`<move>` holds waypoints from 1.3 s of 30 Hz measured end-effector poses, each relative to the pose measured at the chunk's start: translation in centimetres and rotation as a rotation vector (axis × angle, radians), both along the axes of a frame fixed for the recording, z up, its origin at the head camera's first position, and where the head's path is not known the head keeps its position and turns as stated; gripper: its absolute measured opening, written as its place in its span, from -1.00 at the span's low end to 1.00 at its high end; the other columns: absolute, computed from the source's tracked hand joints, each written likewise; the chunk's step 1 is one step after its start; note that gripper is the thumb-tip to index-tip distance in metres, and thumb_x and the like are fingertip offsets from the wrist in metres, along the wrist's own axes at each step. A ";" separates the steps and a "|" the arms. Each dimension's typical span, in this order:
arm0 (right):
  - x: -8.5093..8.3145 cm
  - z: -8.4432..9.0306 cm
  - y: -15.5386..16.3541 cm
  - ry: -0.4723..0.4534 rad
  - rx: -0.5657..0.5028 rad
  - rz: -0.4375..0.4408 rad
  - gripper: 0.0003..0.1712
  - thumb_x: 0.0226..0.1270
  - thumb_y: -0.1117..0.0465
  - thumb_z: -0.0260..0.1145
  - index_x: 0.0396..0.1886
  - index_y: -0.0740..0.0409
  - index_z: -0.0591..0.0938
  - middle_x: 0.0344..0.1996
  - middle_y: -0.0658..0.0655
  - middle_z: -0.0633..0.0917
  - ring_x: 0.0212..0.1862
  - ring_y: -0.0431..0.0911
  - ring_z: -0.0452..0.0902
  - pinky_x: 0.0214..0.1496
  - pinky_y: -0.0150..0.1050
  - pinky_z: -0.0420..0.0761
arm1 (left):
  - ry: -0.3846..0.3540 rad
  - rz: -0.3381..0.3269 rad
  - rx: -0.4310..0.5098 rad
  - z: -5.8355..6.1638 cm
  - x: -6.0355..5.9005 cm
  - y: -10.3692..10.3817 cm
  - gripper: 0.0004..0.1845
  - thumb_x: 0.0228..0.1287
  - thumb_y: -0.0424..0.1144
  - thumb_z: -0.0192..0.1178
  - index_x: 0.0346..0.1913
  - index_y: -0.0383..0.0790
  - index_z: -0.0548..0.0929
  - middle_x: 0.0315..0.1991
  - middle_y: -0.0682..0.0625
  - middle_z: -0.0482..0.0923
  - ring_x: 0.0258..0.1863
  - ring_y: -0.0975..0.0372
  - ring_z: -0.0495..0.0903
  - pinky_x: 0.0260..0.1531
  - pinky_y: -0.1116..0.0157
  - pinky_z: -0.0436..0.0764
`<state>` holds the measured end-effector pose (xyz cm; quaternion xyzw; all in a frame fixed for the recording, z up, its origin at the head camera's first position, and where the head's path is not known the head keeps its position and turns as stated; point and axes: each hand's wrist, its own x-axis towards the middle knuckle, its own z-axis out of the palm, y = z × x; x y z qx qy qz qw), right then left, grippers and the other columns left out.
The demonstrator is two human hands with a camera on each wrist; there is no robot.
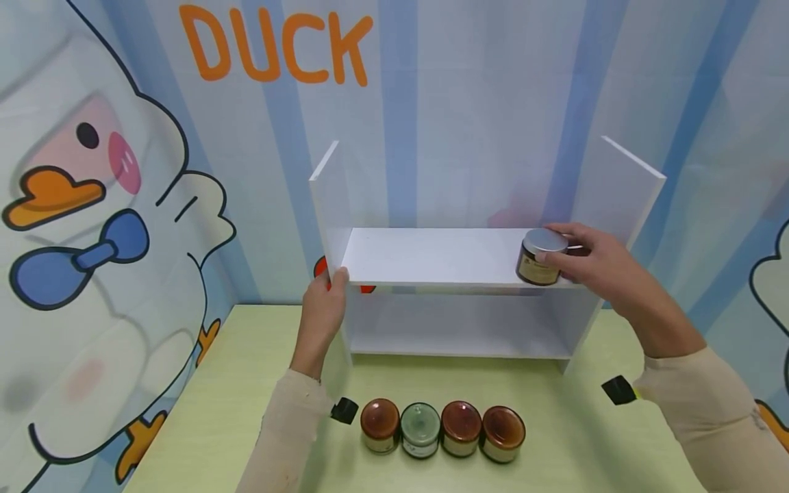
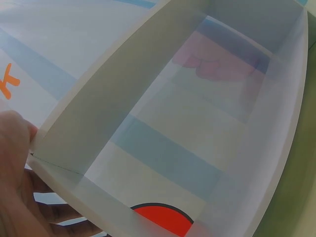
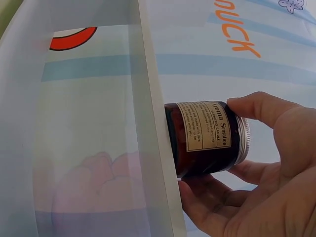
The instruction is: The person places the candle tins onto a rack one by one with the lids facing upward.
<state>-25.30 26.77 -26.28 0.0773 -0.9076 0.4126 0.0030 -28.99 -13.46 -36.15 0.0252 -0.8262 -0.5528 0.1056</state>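
Observation:
A dark amber scented candle jar [image 1: 538, 266] with a silver lid stands at the right end of the upper shelf [image 1: 431, 255]. My right hand [image 1: 600, 267] grips it from the right, thumb in front and fingers behind. In the right wrist view the candle jar [image 3: 202, 133] shows its cream label, and its base meets the shelf board. With my left hand [image 1: 320, 315] I hold the left side panel of the white shelf unit [image 1: 329, 212], thumb on the near edge. The left wrist view has the left hand [image 2: 19, 173] around that panel, its fingers partly behind it.
Several jars stand in a row on the pale green table in front of the unit: brown ones such as the leftmost jar [image 1: 379, 426], and one green jar [image 1: 420, 430]. A lower shelf [image 1: 456, 329] lies beneath the upper one. A duck-printed backdrop [image 1: 468, 103] hangs behind.

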 end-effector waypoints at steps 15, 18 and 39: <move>-1.2 -0.1 0.1 -0.015 -0.022 0.016 -0.11 0.49 -0.14 0.23 0.65 0.01 0.11 0.37 0.39 0.37 0.27 0.19 0.44 0.00 -0.26 0.56 | -0.015 0.017 -0.020 0.3 0.2 0.1 -0.39 0.55 0.16 -0.15 0.30 -0.27 0.50 0.13 -0.16 0.56 -0.06 -0.02 0.47 -0.09 0.02 0.44; -1.4 0.0 0.1 -0.022 -0.023 0.014 -0.09 0.49 -0.15 0.23 0.65 0.02 0.09 0.40 0.40 0.33 0.29 0.22 0.41 0.09 -0.12 0.55 | -0.007 0.016 -0.022 0.2 0.2 0.1 -0.39 0.55 0.16 -0.14 0.28 -0.28 0.52 0.03 -0.18 0.57 -0.12 -0.01 0.45 -0.15 0.04 0.42; -2.7 0.5 0.0 -0.028 0.019 -0.032 -0.13 0.48 -0.14 0.23 0.63 0.04 0.15 0.42 0.41 0.31 0.34 0.19 0.30 0.22 0.02 0.38 | -0.012 0.015 -0.025 0.3 0.2 0.1 -0.40 0.55 0.17 -0.15 0.25 -0.26 0.54 -0.16 -0.15 0.50 -0.23 0.00 0.39 -0.23 0.07 0.37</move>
